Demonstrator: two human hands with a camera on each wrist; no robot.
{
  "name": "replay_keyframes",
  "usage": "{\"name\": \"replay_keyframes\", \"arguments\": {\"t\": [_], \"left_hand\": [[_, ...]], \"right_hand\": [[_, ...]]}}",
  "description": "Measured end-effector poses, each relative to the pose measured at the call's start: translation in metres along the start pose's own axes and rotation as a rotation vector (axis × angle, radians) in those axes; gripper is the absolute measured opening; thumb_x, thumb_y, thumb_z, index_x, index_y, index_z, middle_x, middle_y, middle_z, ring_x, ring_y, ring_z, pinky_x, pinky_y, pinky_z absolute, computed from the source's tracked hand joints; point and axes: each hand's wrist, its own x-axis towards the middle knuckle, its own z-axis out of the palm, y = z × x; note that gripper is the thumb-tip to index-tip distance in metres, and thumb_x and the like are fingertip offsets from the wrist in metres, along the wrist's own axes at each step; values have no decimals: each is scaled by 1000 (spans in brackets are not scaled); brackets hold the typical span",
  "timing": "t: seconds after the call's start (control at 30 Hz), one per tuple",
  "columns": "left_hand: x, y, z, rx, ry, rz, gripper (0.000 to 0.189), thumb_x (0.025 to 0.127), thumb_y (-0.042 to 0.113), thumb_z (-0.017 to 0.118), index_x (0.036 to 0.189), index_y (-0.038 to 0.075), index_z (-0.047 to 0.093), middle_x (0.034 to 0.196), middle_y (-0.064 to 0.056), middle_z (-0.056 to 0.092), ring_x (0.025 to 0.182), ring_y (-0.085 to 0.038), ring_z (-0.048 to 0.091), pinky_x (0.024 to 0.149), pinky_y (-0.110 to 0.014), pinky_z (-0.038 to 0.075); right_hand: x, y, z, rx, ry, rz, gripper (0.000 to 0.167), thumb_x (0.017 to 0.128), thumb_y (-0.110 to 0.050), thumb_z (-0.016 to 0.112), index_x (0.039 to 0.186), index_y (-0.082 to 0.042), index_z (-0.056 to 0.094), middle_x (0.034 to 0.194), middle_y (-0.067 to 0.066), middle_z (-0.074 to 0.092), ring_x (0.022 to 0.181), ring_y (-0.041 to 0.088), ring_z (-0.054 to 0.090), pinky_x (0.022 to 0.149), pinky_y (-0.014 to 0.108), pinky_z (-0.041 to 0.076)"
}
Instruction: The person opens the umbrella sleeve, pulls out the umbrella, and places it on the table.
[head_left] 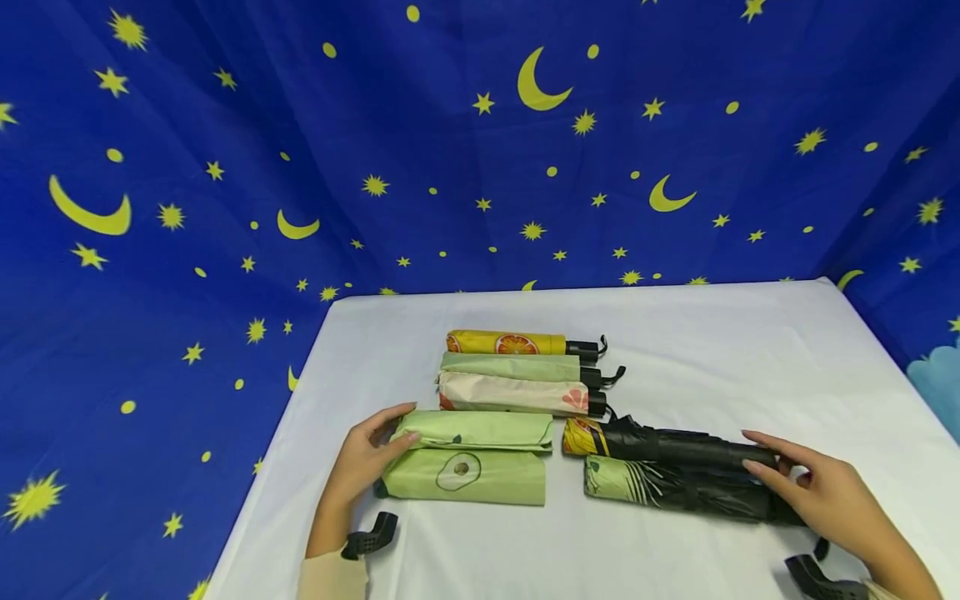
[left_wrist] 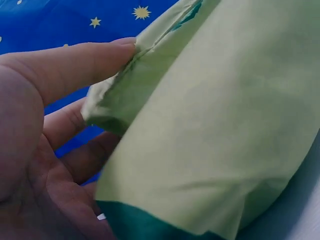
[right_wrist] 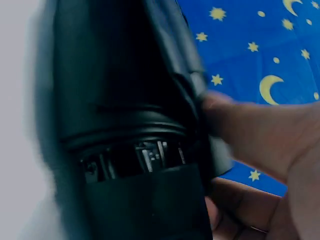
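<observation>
Two light green umbrella sleeves lie one behind the other on the white table. My left hand (head_left: 360, 462) pinches the left end of the rear sleeve (head_left: 483, 431), thumb on top and fingers beyond it. The front sleeve (head_left: 498, 487), printed with an avocado, fills much of the left wrist view. To the right lie two loosely folded black umbrellas. My right hand (head_left: 836, 492) holds the right end of the rear umbrella (head_left: 675, 444), which has an orange-patterned tip. The front umbrella (head_left: 690, 490), green at its tip, shows its dark handle (right_wrist: 145, 205) close up in the right wrist view.
Behind the sleeves, three wrapped folding umbrellas lie in a row: a yellow one with orange slices (head_left: 480, 342), a pale green one (head_left: 510, 367) and a cream-and-pink one (head_left: 510, 393). A blue starry curtain (head_left: 450, 150) surrounds the white table (head_left: 720, 350).
</observation>
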Motion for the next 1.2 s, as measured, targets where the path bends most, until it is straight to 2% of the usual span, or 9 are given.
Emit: {"name": "replay_keyframes", "arguments": {"t": [0.13,0.27,0.43,0.53,0.6,0.77,1.0,1.1,1.2], "left_hand": [[0,8,-3,58,24,-29,46,96,26,75,138,9,64,143,-9,60,141,-32,46,116,-55,34],[5,18,-6,120,36,-62,48,97,36,72,139,13,64,146,-7,57,142,-34,43,114,-62,33],[20,31,-6,175,47,-86,53,97,45,70,140,15,63,144,-5,59,137,-31,49,112,-60,36],[31,33,-1,205,27,-103,58,96,49,69,142,14,61,143,-6,59,133,-31,53,111,-57,40],[37,34,5,229,10,-121,61,96,51,69,144,13,60,144,-7,59,132,-32,55,109,-56,43],[46,35,17,256,-24,-155,65,98,49,66,148,9,54,144,-13,59,129,-34,57,104,-56,47],[55,30,27,243,-56,-189,59,100,40,67,148,8,53,133,-12,66,118,-30,65,102,-54,49],[58,30,32,239,-59,-182,60,99,38,69,148,6,53,128,-11,68,115,-29,66,103,-52,48],[61,31,37,233,-52,-174,61,98,37,70,147,5,54,125,-11,69,113,-27,67,100,-50,51]], "right_hand": [[3,-6,0,-92,5,-68,45,93,-31,78,130,-7,69,98,6,72,71,9,51,52,28,36],[9,-25,-3,-157,28,-114,46,93,-33,78,128,-4,70,107,14,73,84,25,59,64,42,46],[29,-74,3,-127,91,-215,42,97,-32,73,128,-5,69,121,20,70,112,44,56,89,63,43],[42,-105,14,-106,32,-237,44,99,-37,69,131,-6,69,128,21,66,122,45,54,98,67,41],[51,-121,23,-119,-20,-215,49,100,-41,66,133,-5,67,131,22,65,125,46,53,101,67,41],[69,-141,48,-175,-74,-159,57,102,-44,62,134,2,64,130,26,65,121,48,57,100,65,45],[79,-147,75,-286,-75,-175,60,103,-49,56,123,5,71,117,24,70,107,48,63,88,63,52],[81,-149,83,-290,-82,-181,64,104,-53,52,119,6,72,117,25,68,109,48,60,88,63,50],[82,-151,86,-232,-92,-172,64,105,-51,51,117,8,72,118,27,67,112,49,57,91,65,47]]}}
